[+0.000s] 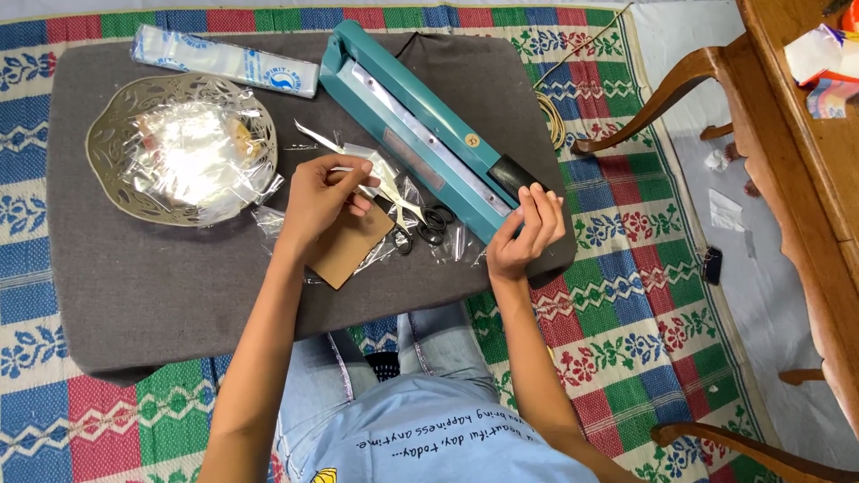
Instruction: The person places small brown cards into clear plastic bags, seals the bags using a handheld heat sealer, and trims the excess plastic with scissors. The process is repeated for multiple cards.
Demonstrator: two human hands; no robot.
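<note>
Grey felt mat [161, 295] on patterned floor matting, sealing station.
Left hand [320, 199], fingers pinching a clear plastic pouch [380, 170] over scissors [420, 219]; right hand [528, 234], fingers curling around the teal heat sealer [420, 125] handle end. Risk: pouch slipping, sealing crooked.

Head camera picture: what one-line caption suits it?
Left hand holds clear plastic bag; right hand rests on teal bar-shaped heat sealer.
</note>
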